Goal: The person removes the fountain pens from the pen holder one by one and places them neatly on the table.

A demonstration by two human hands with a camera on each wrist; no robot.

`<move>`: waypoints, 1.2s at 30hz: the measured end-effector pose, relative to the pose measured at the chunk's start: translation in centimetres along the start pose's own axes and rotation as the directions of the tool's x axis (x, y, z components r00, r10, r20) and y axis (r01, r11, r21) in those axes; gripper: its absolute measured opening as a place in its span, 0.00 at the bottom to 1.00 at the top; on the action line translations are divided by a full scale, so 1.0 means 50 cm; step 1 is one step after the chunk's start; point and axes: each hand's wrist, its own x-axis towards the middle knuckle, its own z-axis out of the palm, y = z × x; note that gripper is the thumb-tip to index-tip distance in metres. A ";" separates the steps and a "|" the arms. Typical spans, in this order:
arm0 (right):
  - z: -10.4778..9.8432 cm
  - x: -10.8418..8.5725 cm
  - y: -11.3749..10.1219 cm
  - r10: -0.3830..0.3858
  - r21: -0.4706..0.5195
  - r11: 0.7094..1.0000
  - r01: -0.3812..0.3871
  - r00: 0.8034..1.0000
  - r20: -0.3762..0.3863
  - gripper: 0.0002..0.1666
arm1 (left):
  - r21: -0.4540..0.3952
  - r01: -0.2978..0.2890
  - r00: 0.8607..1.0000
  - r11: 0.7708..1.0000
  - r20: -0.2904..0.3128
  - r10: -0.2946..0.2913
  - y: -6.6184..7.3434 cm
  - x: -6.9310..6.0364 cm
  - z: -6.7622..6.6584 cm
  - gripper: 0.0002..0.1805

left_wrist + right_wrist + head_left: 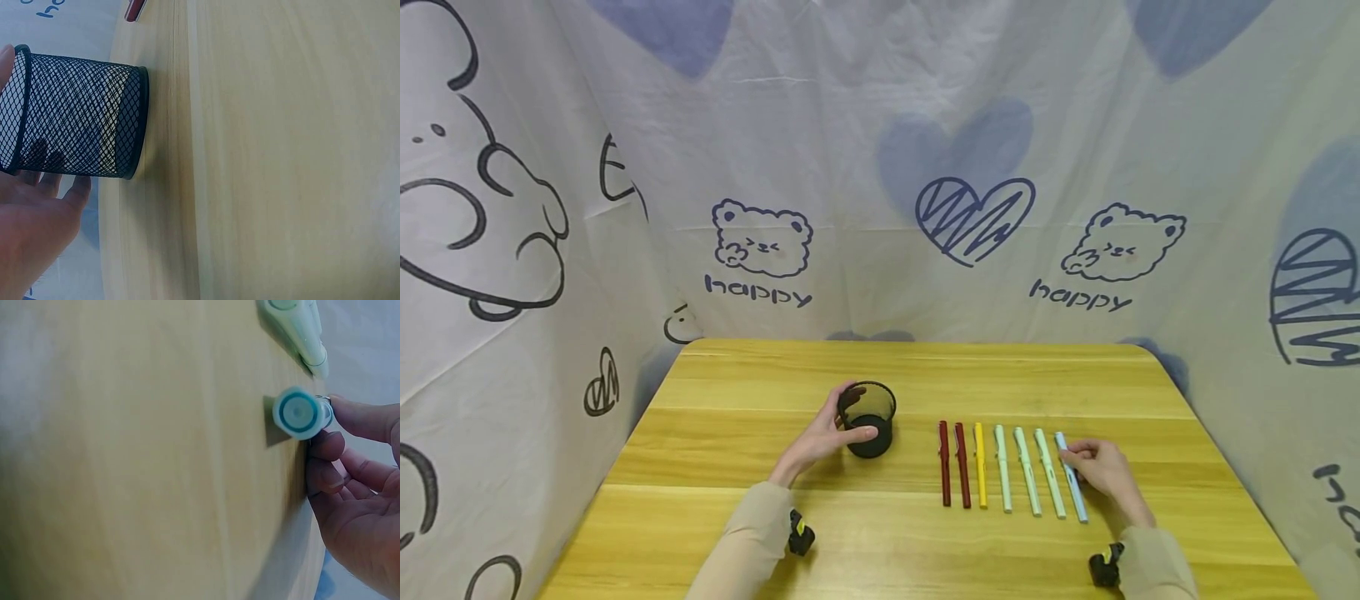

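My left hand (822,442) holds a black mesh pen cup (871,443) from its left side, thumb in front and fingers behind. The cup (78,115) stands roughly upright with its mouth up, and no pens show in it. To the right, my right hand (1107,468) pinches a light blue pen (1077,497) between thumb and fingers, near its upper end. This pen is last in a row. In the right wrist view, the light blue pen (298,413) points its round end at the camera; whether it touches the table is hard to tell.
Left of the blue pen lie several pale green pens (1028,472), a yellow pen (981,467) and two dark red pens (962,467), side by side. All are on a wooden table (865,533). A printed cloth (850,167) hangs behind and at both sides.
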 end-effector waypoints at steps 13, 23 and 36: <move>0.002 0.001 -0.012 0.031 -0.054 0.998 -0.033 0.999 -0.039 0.22 | -0.006 -0.015 1.000 1.000 -0.004 0.015 0.000 0.005 -0.002 0.50; 0.005 -0.002 -0.003 -0.030 -0.068 0.997 0.024 0.996 -0.083 0.29 | 0.012 0.006 1.000 1.000 -0.029 -0.005 0.011 -0.008 -0.006 0.58; -0.022 -0.025 0.002 -0.280 -0.421 0.889 0.179 0.941 -0.192 0.49 | 0.739 0.182 0.921 0.649 -0.359 0.151 -0.023 -0.097 -0.128 0.50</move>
